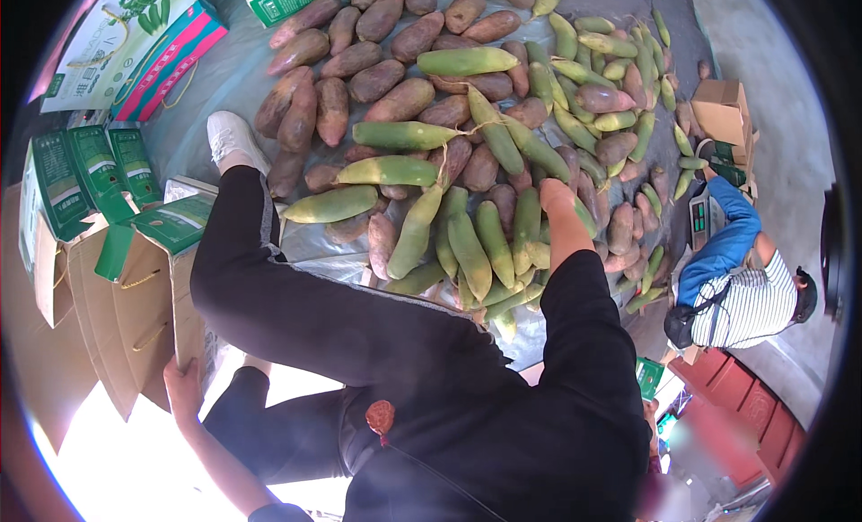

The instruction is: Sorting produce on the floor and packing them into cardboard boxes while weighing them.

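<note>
At the lower left, my left hand (184,392) is closed on the edge of an open cardboard gift box (175,302), brown inside and green outside. My right hand (558,199) reaches down into a heap of long green radishes (467,253) and reddish-brown roots (404,100). A green radish (585,219) shows right beside it. The back of that hand hides its fingers, so I cannot tell whether they grip anything. Another green radish (539,152) ends just above the hand.
More green-and-white boxes (81,176) stand at the left, beside a pink-striped carton (166,60). The heap lies on a plastic sheet (215,73). At the right, a person (745,302) bends by a scale (699,219) and a cardboard box (723,114). Red crates (754,405) stand lower right.
</note>
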A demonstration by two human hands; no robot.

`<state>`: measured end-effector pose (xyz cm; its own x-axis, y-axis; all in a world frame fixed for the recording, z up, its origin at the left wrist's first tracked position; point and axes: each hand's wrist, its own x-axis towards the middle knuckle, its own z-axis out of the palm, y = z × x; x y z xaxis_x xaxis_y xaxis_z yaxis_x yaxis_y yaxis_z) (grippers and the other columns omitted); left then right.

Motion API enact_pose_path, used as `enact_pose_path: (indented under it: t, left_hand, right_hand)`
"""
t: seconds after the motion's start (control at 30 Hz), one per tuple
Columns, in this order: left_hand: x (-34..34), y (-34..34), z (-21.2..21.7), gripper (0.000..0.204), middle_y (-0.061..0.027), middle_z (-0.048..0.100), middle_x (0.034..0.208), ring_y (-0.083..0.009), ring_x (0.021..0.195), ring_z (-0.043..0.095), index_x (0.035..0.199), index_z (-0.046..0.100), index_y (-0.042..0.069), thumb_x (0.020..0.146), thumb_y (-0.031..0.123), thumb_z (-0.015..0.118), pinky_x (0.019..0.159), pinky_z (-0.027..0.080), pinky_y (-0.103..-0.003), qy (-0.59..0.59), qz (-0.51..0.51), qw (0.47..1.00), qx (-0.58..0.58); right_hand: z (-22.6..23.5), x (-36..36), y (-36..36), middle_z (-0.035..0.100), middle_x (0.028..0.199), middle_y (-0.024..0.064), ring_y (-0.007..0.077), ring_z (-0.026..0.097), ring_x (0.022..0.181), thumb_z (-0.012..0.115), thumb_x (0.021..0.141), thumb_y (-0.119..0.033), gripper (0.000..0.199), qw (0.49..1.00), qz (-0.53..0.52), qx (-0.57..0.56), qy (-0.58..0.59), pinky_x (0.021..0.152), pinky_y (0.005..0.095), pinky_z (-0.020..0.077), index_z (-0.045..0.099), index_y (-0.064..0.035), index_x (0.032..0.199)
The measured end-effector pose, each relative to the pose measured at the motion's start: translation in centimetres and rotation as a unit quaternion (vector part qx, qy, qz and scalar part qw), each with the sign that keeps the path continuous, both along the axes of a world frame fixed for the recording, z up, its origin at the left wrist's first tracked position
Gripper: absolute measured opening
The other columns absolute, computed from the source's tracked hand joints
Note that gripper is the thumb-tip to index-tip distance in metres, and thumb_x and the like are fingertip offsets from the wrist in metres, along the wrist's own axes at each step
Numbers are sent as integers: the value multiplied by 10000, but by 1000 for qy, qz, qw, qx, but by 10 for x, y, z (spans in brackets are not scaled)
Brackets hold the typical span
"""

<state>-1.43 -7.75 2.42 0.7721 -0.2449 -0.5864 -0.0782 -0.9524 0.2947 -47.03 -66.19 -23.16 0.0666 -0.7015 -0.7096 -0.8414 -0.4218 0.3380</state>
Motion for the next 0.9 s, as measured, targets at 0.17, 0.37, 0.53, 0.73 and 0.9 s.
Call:
enact_pose_path:
  t: [0.17,0.37,0.53,0.73,0.9]
  left_hand:
    - [-1,6,-5,283,-225,635,941,-321,886,605,1094,573,-82,847,41,512,848,429,-388,-12,-2,1000,-17]
    - [-6,-17,1,277,-189,620,857,-232,797,572,1082,569,-90,840,21,491,804,436,-370,-13,-9,999,-35]
    - [-14,-18,17,265,-153,591,774,-199,707,499,1066,566,-104,848,25,489,751,432,-353,-19,6,1000,-15]
    - [-13,-18,9,277,-174,621,832,-223,772,555,1085,569,-94,856,37,485,795,431,-369,-24,-11,999,-35]
    - [-8,-8,9,290,-201,638,900,-258,823,592,1102,567,-88,859,43,479,822,430,-378,-9,-37,999,-29]
  right_hand:
    - [12,19,13,633,1119,133,319,616,1022,449,917,-179,235,988,-51,-113,-87,826,431,518,648,-72,980]
    - [25,18,54,640,939,225,451,598,862,417,883,-315,337,917,-103,-206,-326,794,517,469,650,-72,902]
    - [105,122,128,620,777,222,423,594,758,487,877,-265,249,793,-186,-129,-566,653,488,463,628,-62,848]
    - [164,213,182,606,866,140,210,595,763,580,885,-163,203,621,-176,144,-750,720,319,480,589,-47,1051]
    - [141,133,143,593,1105,113,335,563,1021,534,751,9,433,838,81,-109,-528,841,442,472,565,-134,1159]
